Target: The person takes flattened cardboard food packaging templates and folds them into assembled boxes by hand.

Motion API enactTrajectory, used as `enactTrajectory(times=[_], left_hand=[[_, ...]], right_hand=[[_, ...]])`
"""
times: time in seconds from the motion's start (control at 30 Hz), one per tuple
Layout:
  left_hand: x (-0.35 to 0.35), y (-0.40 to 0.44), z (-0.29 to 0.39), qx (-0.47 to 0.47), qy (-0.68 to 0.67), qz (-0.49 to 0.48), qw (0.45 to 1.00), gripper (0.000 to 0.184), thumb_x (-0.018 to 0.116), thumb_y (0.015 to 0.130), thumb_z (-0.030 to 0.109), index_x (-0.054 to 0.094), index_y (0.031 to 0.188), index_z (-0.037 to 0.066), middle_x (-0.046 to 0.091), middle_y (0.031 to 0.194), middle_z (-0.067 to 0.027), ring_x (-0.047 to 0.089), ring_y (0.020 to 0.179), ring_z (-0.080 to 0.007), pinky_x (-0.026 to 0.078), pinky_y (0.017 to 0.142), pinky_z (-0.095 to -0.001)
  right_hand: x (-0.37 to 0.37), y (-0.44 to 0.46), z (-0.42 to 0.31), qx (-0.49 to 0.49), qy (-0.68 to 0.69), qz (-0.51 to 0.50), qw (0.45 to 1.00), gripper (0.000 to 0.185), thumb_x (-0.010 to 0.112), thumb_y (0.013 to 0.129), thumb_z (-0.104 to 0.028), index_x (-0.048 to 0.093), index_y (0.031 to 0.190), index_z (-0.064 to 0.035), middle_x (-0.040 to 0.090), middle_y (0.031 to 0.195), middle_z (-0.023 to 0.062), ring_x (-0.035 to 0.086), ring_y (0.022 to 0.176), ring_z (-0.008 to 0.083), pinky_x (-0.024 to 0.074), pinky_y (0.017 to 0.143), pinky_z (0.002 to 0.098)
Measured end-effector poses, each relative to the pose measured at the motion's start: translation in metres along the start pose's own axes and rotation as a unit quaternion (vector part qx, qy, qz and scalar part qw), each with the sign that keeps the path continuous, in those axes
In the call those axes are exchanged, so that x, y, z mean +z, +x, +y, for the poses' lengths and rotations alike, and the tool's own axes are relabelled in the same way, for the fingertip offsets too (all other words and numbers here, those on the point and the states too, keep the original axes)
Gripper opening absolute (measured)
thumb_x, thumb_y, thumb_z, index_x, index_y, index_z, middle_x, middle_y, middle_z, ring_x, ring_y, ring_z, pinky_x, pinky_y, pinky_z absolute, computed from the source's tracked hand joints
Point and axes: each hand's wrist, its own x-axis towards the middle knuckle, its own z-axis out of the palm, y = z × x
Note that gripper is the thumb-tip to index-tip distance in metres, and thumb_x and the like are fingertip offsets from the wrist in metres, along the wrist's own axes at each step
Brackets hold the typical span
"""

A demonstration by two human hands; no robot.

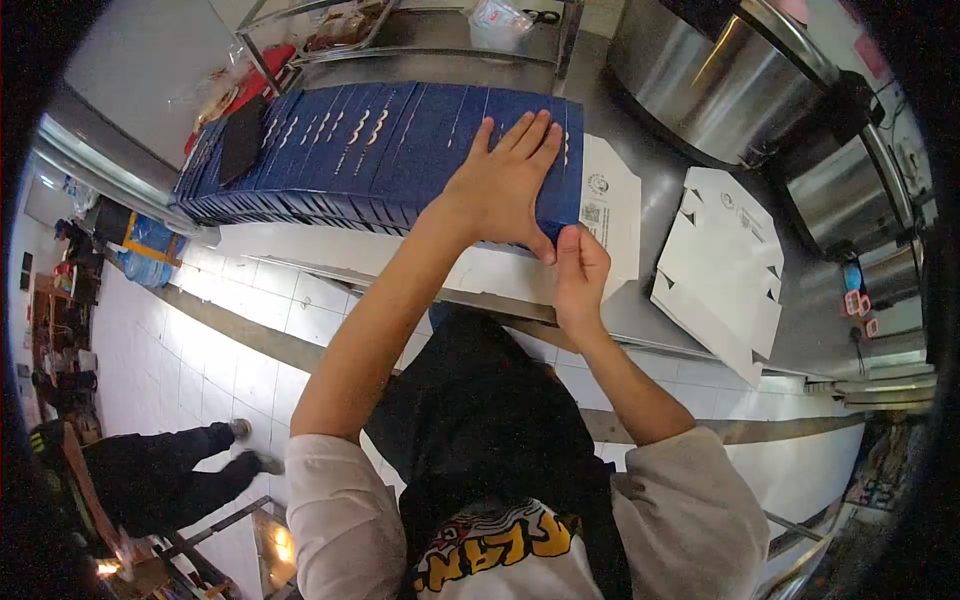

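A long row of blue folded cartons (pixel 420 150) with white print stands packed together on the steel counter. My left hand (pixel 505 185) lies on top of the row near its right end, fingers spread and thumb over the near edge. At the near right corner, my right hand (pixel 583 275) has its fingers curled and its thumb pressed against the end carton; the fingers' inner side is hidden. Beneath the row's right end, a white printed cardboard sheet (pixel 612 200) sticks out. Farther right lies another flat white cardboard blank (pixel 728 265) with slots. A dark flat piece (pixel 242 140) rests on the row's left part.
Large steel pots (pixel 715 75) stand at the back right. Behind the row is a metal rack (pixel 430 50) holding a plastic tub (pixel 500 25). A person in dark trousers (pixel 170 475) is on the tiled floor at the left, near a blue water bottle (pixel 145 268).
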Motion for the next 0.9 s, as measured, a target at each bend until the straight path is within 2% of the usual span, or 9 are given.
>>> enactTrajectory(times=[0.13,0.17,0.23,0.3,0.4,0.73,0.8,0.83,0.9], left_hand=[[0.002,0.0,0.0,0.009,-0.006,0.001,1.0,0.139,0.08,0.04,0.067,0.022,0.147,-0.001,0.019,0.154,-0.0231,0.019,0.144,-0.0349,0.013,0.115,-0.0559],[0.003,-0.001,-0.001,0.006,-0.007,0.006,1.0,0.14,0.08,0.04,0.068,0.022,0.147,-0.001,0.02,0.154,-0.0226,0.019,0.144,-0.0349,0.014,0.115,-0.0556],[0.003,-0.002,-0.001,0.001,-0.023,0.026,0.999,0.135,0.078,0.041,0.071,0.028,0.148,0.006,0.023,0.153,-0.0221,0.022,0.142,-0.0359,0.015,0.114,-0.0562],[0.0,-0.003,0.003,0.004,-0.031,0.036,0.999,0.128,0.077,0.042,0.071,0.033,0.147,0.011,0.025,0.153,-0.0222,0.023,0.142,-0.0365,0.015,0.114,-0.0564],[0.0,-0.004,0.005,0.01,-0.036,0.049,0.998,0.117,0.076,0.046,0.071,0.041,0.143,0.019,0.027,0.152,-0.0225,0.025,0.141,-0.0373,0.014,0.114,-0.0567],[0.0,-0.007,0.003,-0.021,-0.118,0.116,0.986,0.099,0.076,0.059,0.065,0.05,0.137,0.011,0.04,0.144,-0.0231,0.035,0.137,-0.0355,0.022,0.113,-0.0514],[0.011,0.003,-0.001,-0.011,-0.171,0.136,0.976,0.097,0.076,0.062,0.063,0.049,0.136,0.006,0.044,0.141,-0.0232,0.04,0.133,-0.0359,0.027,0.111,-0.0488],[0.009,0.002,-0.009,-0.005,-0.215,0.155,0.964,0.096,0.076,0.065,0.061,0.048,0.135,0.002,0.049,0.137,-0.0234,0.044,0.129,-0.0363,0.031,0.11,-0.0461],[-0.006,-0.001,-0.002,-0.016,-0.331,0.117,0.936,0.088,0.075,0.069,0.056,0.051,0.13,-0.002,0.053,0.131,-0.0239,0.051,0.121,-0.0369,0.04,0.102,-0.0433]], right_hand=[[-0.049,0.015,-0.017,-0.068,-0.233,-0.113,0.964,0.017,0.059,0.094,-0.015,0.062,0.095,0.0017,0.064,0.086,0.0088,0.06,0.081,0.0175,0.0466,0.074,0.0284],[-0.069,0.017,-0.036,-0.045,-0.295,-0.133,0.945,0.033,0.069,0.085,-0.018,0.06,0.112,-0.001,0.063,0.108,0.017,0.061,0.102,0.0291,0.0464,0.09,0.035],[-0.112,0.016,-0.069,-0.07,-0.442,-0.164,0.879,0.056,0.076,0.078,-0.025,0.053,0.126,-0.0066,0.054,0.13,0.0187,0.053,0.119,0.0337,0.0424,0.099,0.0408],[-0.155,0.004,-0.091,0.002,-0.644,-0.216,0.733,0.08,0.08,0.071,-0.029,0.042,0.139,-0.0117,0.039,0.146,0.0193,0.045,0.13,0.0324,0.0383,0.105,0.0427],[-0.214,-0.005,-0.085,0.109,-0.659,-0.289,0.686,0.082,0.083,0.066,-0.03,0.047,0.138,-0.0123,0.036,0.148,0.0173,0.044,0.131,0.0331,0.0378,0.106,0.0409],[-0.269,0.037,-0.086,0.209,-0.538,-0.286,0.765,0.071,0.085,0.062,-0.038,0.062,0.122,-0.0069,0.057,0.131,0.0131,0.057,0.118,0.0281,0.0429,0.101,0.0375],[-0.258,0.021,-0.092,0.083,-0.581,-0.331,0.739,0.08,0.085,0.06,-0.043,0.059,0.127,-0.008,0.056,0.133,0.0151,0.056,0.12,0.0297,0.0423,0.102,0.0379],[-0.249,0.015,-0.099,0.143,-0.635,-0.309,0.694,0.079,0.083,0.062,-0.044,0.057,0.129,-0.0088,0.056,0.132,0.0156,0.055,0.121,0.0293,0.0412,0.103,0.0381],[-0.274,0.027,-0.08,0.058,-0.599,-0.384,0.7,0.077,0.079,0.068,-0.041,0.053,0.133,-0.0086,0.059,0.127,0.0169,0.057,0.116,0.0306,0.0432,0.099,0.0384]])
